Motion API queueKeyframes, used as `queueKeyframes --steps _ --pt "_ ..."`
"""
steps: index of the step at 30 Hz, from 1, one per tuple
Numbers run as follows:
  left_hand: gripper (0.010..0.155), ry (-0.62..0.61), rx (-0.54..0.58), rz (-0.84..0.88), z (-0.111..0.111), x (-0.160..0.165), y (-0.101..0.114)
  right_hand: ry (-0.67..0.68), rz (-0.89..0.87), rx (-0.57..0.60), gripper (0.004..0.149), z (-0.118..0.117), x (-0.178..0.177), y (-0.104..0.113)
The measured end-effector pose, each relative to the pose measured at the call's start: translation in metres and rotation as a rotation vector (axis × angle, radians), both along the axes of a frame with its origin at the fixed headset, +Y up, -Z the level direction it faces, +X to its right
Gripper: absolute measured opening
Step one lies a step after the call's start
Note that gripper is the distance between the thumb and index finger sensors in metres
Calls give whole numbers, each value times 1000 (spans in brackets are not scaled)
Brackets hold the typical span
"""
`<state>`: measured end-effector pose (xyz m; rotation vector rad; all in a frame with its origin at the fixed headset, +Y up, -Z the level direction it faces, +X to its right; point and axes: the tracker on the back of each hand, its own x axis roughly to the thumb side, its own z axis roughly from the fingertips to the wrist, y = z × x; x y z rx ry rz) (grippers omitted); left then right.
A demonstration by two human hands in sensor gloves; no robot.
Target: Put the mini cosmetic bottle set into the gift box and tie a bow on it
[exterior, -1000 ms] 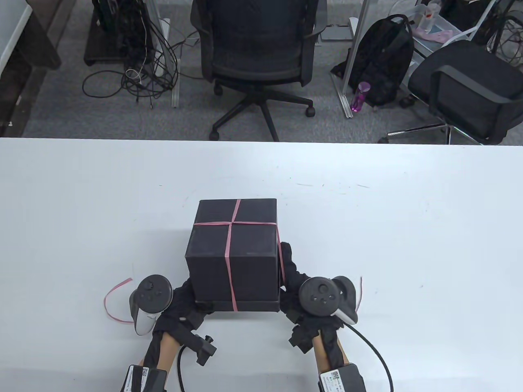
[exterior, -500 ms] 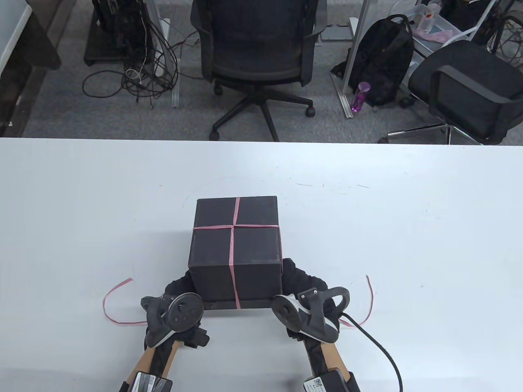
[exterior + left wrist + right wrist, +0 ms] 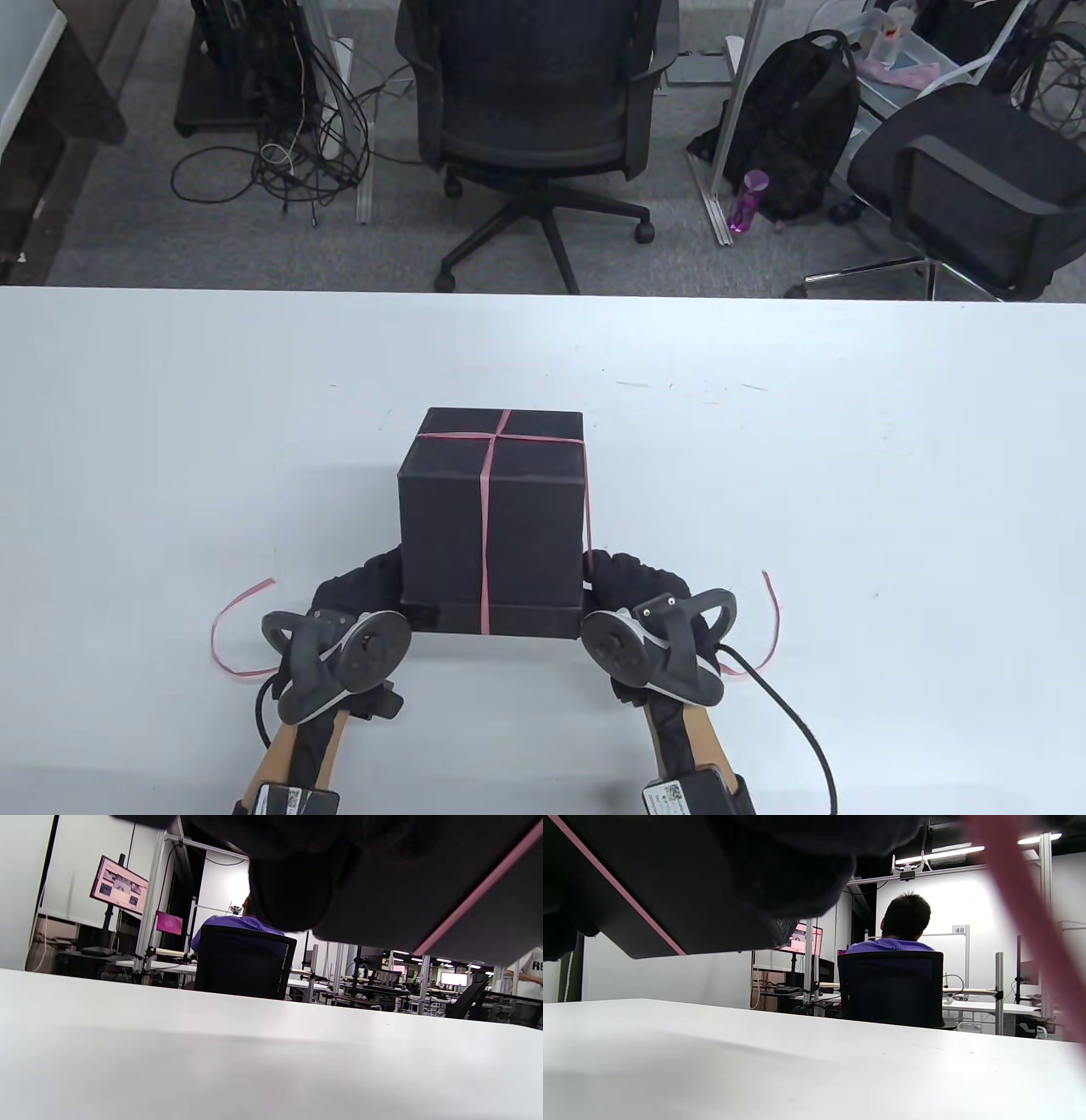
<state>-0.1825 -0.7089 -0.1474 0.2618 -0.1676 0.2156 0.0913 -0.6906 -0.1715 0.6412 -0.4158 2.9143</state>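
A black gift box (image 3: pixel 492 509) with a thin pink ribbon (image 3: pixel 485 526) crossed over its top is held just above the white table (image 3: pixel 848 475). My left hand (image 3: pixel 361 586) grips its lower left side and my right hand (image 3: pixel 632 577) its lower right side. The left wrist view shows the box's underside (image 3: pixel 424 878) off the table, the ribbon (image 3: pixel 479 889) running across it, and a gloved finger (image 3: pixel 288 887) beneath. The right wrist view shows the same underside (image 3: pixel 649 878) with ribbon (image 3: pixel 615 885). Loose ribbon ends lie on the left (image 3: pixel 222 641) and right (image 3: pixel 770 620). No bottles are visible.
Beyond the table's far edge are two office chairs (image 3: pixel 534 110), a black backpack (image 3: pixel 797 127), a pink bottle (image 3: pixel 747 199) and floor cables (image 3: pixel 280 161). A person in purple (image 3: pixel 895 942) sits at another desk in the wrist views.
The box has tipped so the ribbon cross moved towards its far edge and the near face shows larger. Both hands rolled, their trackers now facing inward, and slid lower along the box's sides.
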Motion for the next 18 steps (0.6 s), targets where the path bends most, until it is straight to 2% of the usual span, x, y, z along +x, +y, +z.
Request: queueKeyframes --steps 6,12,15,18 --pt "58 -67 32 112 3 -1 7 15 -110 -14 68 -1 9 5" --pt "52 -73 92 260 9 -2 17 12 -253 68 62 4 13 15" --pt "52 -75 68 389 9 -4 19 -6 -336 37 60 5 16 20" --pt "51 -74 -10 510 8 -7 17 -20 -401 -17 57 4 20 20"
